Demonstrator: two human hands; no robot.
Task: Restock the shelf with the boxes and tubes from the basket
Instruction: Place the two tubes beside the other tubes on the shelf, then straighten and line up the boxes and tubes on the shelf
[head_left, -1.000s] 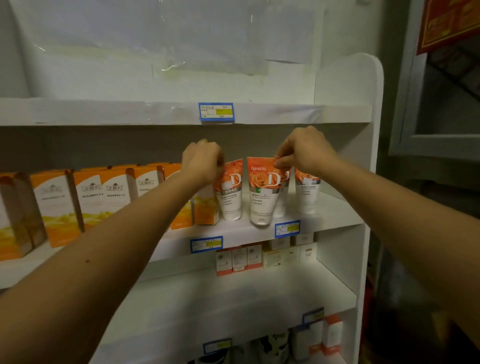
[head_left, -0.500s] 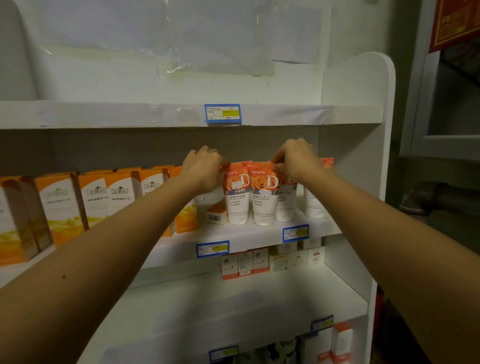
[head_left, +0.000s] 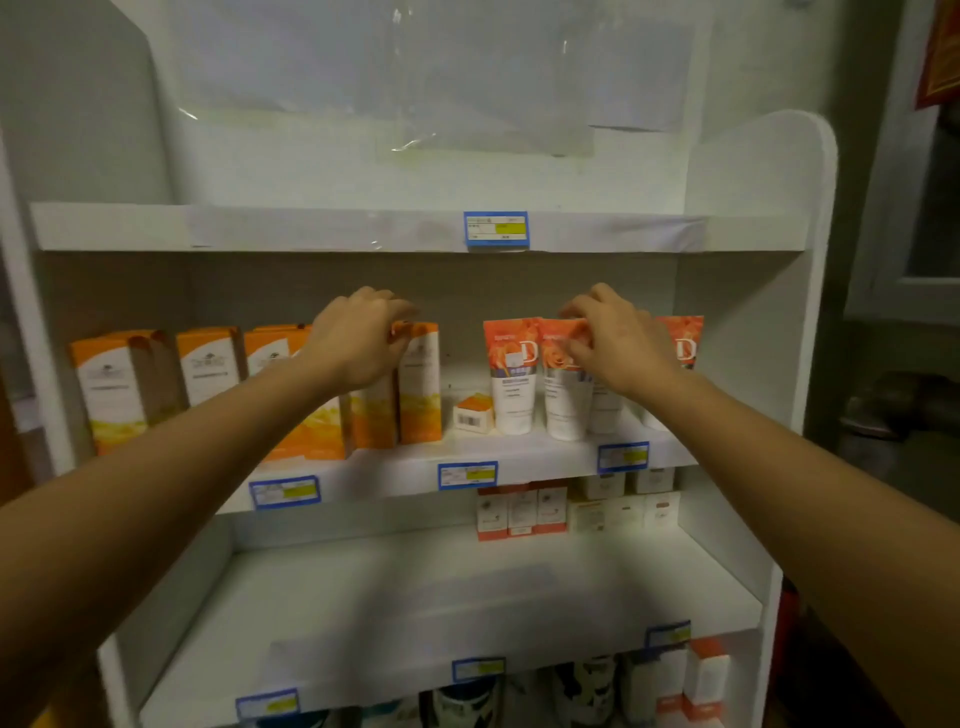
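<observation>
On the middle board of the white shelf (head_left: 519, 457) stands a row of orange-and-white boxes (head_left: 122, 384). To their right stand several orange-topped white tubes (head_left: 511, 376). My left hand (head_left: 356, 340) is curled over the top of the rightmost tall box (head_left: 420, 400). The fingers of my right hand (head_left: 618, 340) pinch the crimped top of the second tube (head_left: 563, 400); this hand hides the tubes behind it. Another tube (head_left: 687, 343) shows at the far right. Between the boxes and the tubes lies a small box (head_left: 472, 413). No basket is in view.
Blue price tags (head_left: 496, 227) are stuck on the shelf edges. Small red-and-white cartons (head_left: 519, 512) stand at the back of the board below, which is otherwise bare (head_left: 415, 587). More products fill the bottom level. The shelf's right side panel (head_left: 753, 312) is close to the tubes.
My left hand has let go of the left tube and moved left onto the tall orange box. My right hand stays on the second tube's top, and both front tubes now stand on the shelf.
</observation>
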